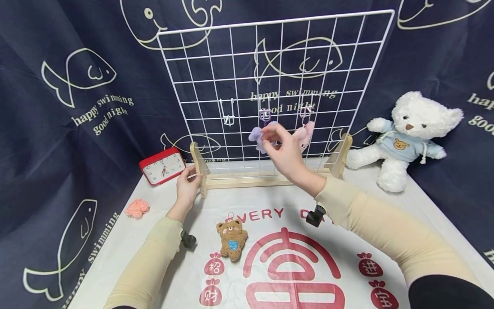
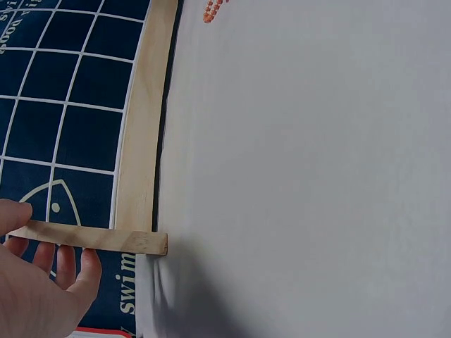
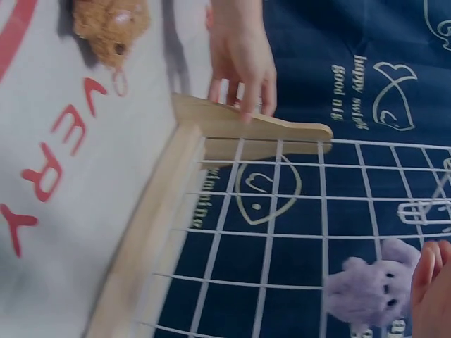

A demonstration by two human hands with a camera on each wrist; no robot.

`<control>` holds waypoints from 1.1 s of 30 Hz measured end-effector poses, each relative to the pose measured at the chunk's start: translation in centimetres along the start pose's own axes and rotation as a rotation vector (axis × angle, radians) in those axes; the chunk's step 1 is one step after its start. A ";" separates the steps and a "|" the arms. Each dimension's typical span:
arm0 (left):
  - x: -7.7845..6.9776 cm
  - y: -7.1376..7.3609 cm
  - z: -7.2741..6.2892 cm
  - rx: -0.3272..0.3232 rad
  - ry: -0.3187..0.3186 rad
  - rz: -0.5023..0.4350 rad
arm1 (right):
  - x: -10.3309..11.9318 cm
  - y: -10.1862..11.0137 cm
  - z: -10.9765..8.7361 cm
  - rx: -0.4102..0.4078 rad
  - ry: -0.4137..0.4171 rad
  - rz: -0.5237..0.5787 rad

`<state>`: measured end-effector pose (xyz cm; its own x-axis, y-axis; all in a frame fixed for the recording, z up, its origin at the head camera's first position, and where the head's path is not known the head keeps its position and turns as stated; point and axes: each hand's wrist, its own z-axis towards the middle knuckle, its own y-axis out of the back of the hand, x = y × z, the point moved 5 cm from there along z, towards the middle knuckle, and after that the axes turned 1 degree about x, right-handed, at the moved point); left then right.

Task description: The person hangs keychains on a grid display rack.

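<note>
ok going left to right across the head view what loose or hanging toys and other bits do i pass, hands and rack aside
Coral-coloured bundle, red clock, brown bear plush, purple plush, pink plush, white teddy bear.

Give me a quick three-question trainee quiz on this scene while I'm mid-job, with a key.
1. True or false: the brown bear lies on the table, in front of the wire rack.
2. Multiple choice: what does the left hand hold? A) the red clock; B) the wooden foot; C) the white teddy.
3. Fill in the colour: the right hand has its fingers at the ____ plush toy.

Key: 1. True. 2. B. 3. Purple.
</note>
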<state>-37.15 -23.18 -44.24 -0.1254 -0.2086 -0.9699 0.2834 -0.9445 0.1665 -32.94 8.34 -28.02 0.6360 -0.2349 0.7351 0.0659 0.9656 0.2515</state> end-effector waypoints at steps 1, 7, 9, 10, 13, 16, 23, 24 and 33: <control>0.0 0.0 0.0 0.001 0.002 0.000 | -0.2 -0.3 -0.3 0.027 0.001 0.015; 0.0 0.1 0.0 -0.001 0.000 0.001 | -1.4 -2.1 -1.7 0.168 -0.025 0.038; 0.0 0.1 0.0 -0.005 0.001 0.005 | -1.8 -2.7 -2.2 0.220 -0.037 0.027; 0.0 0.1 0.0 -0.006 0.002 0.005 | -2.0 -3.0 -2.5 0.248 -0.041 0.024; -0.1 0.1 -0.1 -0.010 0.004 0.002 | -2.6 -4.0 -3.3 0.320 -0.058 0.015; -0.1 0.0 -0.1 -0.010 0.002 -0.007 | -3.0 -4.8 -4.0 0.375 -0.080 0.002; 0.0 0.0 -0.1 -0.002 0.004 0.002 | -3.9 -6.3 -5.3 0.494 -0.157 -0.020; 0.0 0.1 -0.1 -0.002 0.005 0.008 | -4.1 -6.5 -5.4 0.508 -0.165 -0.024; -0.3 0.0 -0.1 0.005 0.010 0.019 | -5.5 -7.6 -6.8 0.595 -0.206 -0.049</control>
<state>-36.98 -23.06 -43.98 -0.1104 -0.2236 -0.9684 0.2808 -0.9417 0.1854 -31.68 3.02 -38.25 0.4777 -0.3510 0.8053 -0.3854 0.7401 0.5511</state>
